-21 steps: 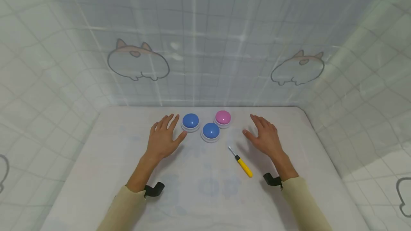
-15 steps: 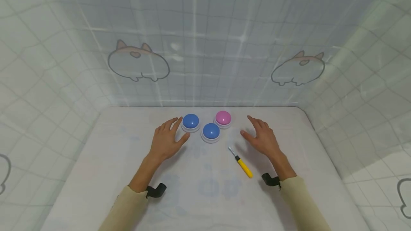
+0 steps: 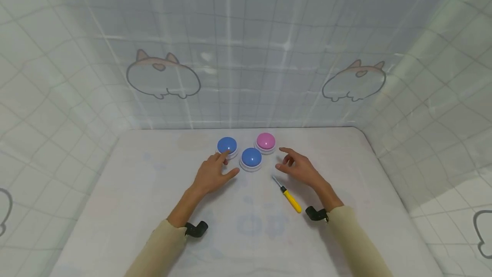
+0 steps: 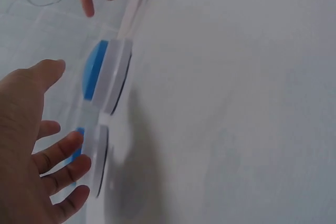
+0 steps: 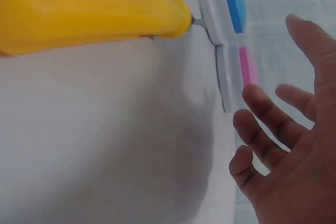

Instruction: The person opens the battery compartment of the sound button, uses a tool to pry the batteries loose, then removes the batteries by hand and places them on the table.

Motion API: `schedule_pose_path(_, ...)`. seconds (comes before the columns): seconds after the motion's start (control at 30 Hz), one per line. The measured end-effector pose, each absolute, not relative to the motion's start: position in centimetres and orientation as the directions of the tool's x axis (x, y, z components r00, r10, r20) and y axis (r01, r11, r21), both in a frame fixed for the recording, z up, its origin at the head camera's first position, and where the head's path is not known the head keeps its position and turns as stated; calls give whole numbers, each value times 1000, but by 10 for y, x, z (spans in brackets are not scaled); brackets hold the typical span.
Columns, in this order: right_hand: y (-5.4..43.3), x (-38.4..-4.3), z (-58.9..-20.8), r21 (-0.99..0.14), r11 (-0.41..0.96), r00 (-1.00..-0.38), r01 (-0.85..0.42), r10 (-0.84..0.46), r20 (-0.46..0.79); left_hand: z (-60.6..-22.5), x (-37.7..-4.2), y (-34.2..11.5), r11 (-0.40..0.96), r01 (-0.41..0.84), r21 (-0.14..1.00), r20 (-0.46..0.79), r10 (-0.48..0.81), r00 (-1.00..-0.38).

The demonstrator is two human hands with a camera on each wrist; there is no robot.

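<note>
Two blue push buttons, a left one (image 3: pixel 226 144) and a middle one (image 3: pixel 251 157), sit on white round bases beside a pink push button (image 3: pixel 266 141). My left hand (image 3: pixel 211 174) reaches over the left blue button, its index fingertip overlapping the dome in the head view. Its thumb is spread away, and the other fingers bend loosely in the left wrist view. My right hand (image 3: pixel 301 169) hovers to the right of the pink button, index finger pointing toward it, remaining fingers bent. Neither hand grips anything. Below the right hand lies a yellow-handled screwdriver (image 3: pixel 291 200), also large in the right wrist view.
The buttons stand near the back edge of a white cloth-covered table (image 3: pixel 246 247). A tiled-pattern curtain (image 3: pixel 246 54) with cartoon animal drawings rises behind and on both sides. Black mounts (image 3: pixel 197 229) jut from both wrists.
Both hands have moved inward, the left onto the left blue button and the right closer to the pink one. The right hand's fingers have bent, leaving the index extended. Buttons and screwdriver stay put.
</note>
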State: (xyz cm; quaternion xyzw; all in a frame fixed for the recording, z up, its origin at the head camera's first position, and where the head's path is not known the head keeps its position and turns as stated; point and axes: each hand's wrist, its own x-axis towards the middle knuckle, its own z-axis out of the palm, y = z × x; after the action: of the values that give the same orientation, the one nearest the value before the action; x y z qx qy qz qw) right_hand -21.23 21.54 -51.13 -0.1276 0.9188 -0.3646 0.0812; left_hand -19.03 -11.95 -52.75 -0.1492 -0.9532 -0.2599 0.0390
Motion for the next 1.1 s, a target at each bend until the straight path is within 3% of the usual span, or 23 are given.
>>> schedule_pose_path(0.57, 181, -228, -530, -749, 642, -903, -162, -402, -149, -544, -203, -91, 823, 277, 497, 95, 266, -959)
schedule_pose_path(1.1, 158, -246, -529, -687, 698, -863, -204, -459, -210, -551, -214, -85, 840, 278, 466, 98, 263, -960)
